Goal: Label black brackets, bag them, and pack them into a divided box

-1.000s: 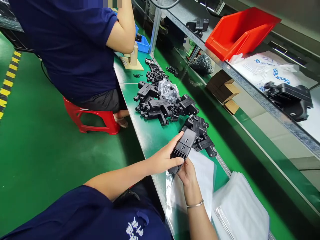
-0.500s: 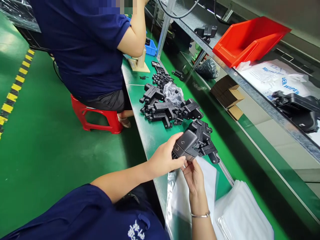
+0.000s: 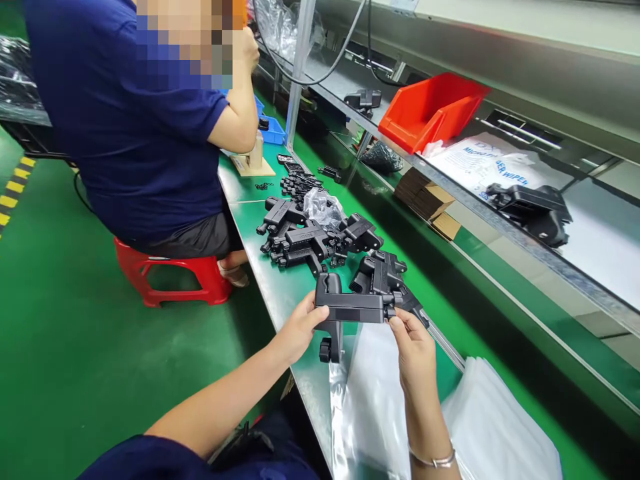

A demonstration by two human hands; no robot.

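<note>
"Black plastic is bridging the space between your two hands: you are holding a clamp-like part (image 3: 355, 308) roughly level above the table (image 3: 286, 287)."

"And how is your left grip sitting on it?"

"Your left hand (image 3: 299, 330) is wrapping the left end, its thumb lying on the side facing you and its other fingers going behind, mostly out of sight. Just below that end, a round knob (image 3: 325, 350) is hanging on a short leg."

"What about your right grip?"

"Your right hand (image 3: 417, 353) is pinching the small fitting (image 3: 389, 312) at the other end between thumb and fingertips, so the long body is running from one grip to the other. How hard you are pressing, I am not managing to tell."

"What is lying around it?"

"A clear bag (image 3: 373, 393) is lying beneath the part, and a stack of bags (image 3: 505, 427) is resting beside your right forearm. Similar black pieces are lying beyond: a small heap (image 3: 383, 270) just behind the part, and a larger pile (image 3: 300, 243) farther along. Past your left side, a co-worker (image 3: 145, 147) is sitting on a red stool (image 3: 175, 280)."
</note>
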